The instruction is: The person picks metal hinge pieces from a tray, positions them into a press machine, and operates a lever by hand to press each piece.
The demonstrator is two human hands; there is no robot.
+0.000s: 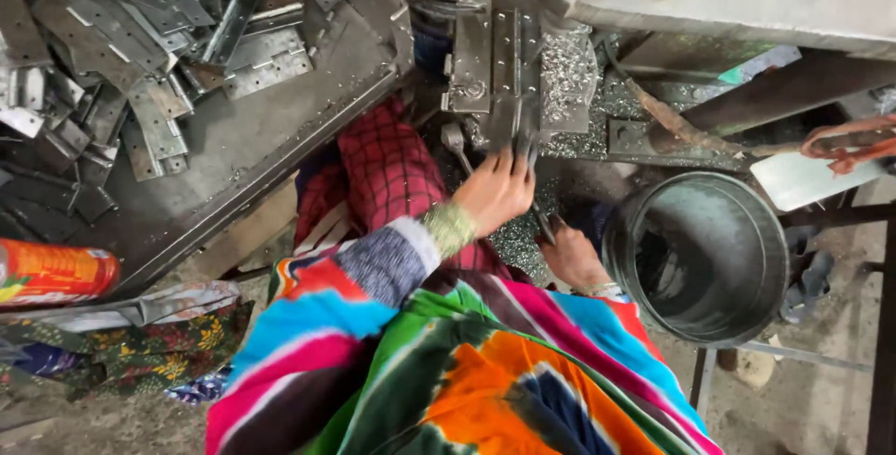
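— Fingers of the left hand (pixel 495 192) are pressed together on the lower end of a flat metal strip (pixel 511 91), which stands in the jig of the press (pixel 485 54). Do you see it the same way?

— Yes. The strip lies straight ahead of that hand, with its long axis running away from the person, up into the machine. The left hand is clearly the nearer one — it touches the strip.

— And the right hand (pixel 571 257)?

— It is lower, just beside the round metal bucket (pixel 705 259), and seems closed around a thin dark piece; I cannot tell exactly what the fingers pinch, because the left wrist and the colourful sleeve (pixel 392 259) hide part of it.

— What stands around them?

— Metal shavings (pixel 567 68) lie in a heap to the right of the jig, touching it. To the left, well apart, a tray (pixel 280 138) carries a pile of perforated metal plates (pixel 140 54). An orange can (pixel 51 273) lies at the far left edge. A rusty rod (pixel 681 128) runs over the surface behind the bucket.

— Anything in the way?

— Between fingers and strip, nothing. Only the shavings and the bucket rim crowd the right side.
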